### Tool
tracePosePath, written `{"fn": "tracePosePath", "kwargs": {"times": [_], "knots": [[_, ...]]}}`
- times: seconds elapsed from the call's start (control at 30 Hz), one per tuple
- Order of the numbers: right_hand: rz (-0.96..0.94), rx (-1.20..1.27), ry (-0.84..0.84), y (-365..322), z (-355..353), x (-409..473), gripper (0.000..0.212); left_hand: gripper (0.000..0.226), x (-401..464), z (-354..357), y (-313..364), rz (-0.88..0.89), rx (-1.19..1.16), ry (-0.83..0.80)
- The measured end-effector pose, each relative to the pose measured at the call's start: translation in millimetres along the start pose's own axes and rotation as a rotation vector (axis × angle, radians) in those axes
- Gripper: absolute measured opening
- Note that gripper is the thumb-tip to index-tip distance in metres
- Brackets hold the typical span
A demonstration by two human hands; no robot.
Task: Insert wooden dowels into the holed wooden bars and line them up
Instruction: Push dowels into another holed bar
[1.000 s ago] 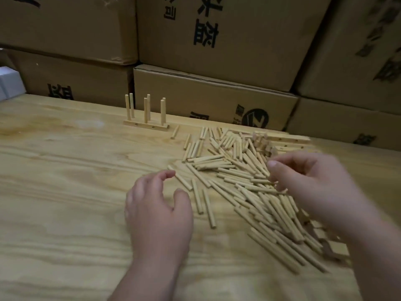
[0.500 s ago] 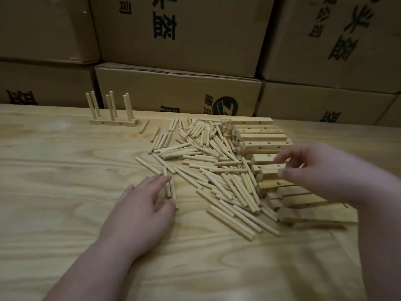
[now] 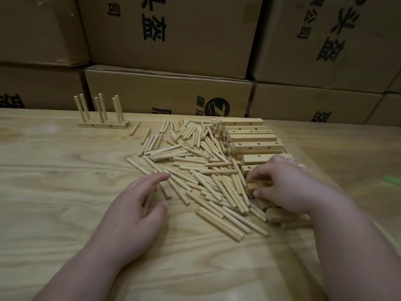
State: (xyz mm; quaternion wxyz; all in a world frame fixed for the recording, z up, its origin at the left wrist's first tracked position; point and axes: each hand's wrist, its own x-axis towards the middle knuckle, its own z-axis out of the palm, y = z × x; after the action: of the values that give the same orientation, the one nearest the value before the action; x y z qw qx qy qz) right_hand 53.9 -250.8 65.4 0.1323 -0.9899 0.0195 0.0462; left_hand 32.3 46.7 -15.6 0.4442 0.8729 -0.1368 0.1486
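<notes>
A pale wooden tabletop [image 3: 54,192] with bold swirling grain filled the lower part of the view. Behind its far edge stood a wall of stacked brown cardboard boxes [image 3: 195,33], printed with large black characters. One lower box [image 3: 169,94] carried a round black logo [image 3: 218,107] on its front. At the right edge, a small blurred green object [image 3: 391,180] lay on the table; what it was could not be told.
</notes>
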Motion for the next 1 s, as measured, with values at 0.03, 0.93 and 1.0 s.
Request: {"fn": "tracePosePath", "kwargs": {"times": [0.03,0.93,1.0], "knots": [[-0.012,-0.013,0.029,-3,0,0,0.017,0.048,0,0,0,0.01,-0.025,0.017],[-0.324,0.571,0.19,-98,14,-30,0.014,0.018,0,-3,12,-0.02,-0.385,0.316],[-0.205,0.246,0.108,-86,12,-25,0.017,0.022,3,-7,8,-0.109,-0.436,0.484]]}}
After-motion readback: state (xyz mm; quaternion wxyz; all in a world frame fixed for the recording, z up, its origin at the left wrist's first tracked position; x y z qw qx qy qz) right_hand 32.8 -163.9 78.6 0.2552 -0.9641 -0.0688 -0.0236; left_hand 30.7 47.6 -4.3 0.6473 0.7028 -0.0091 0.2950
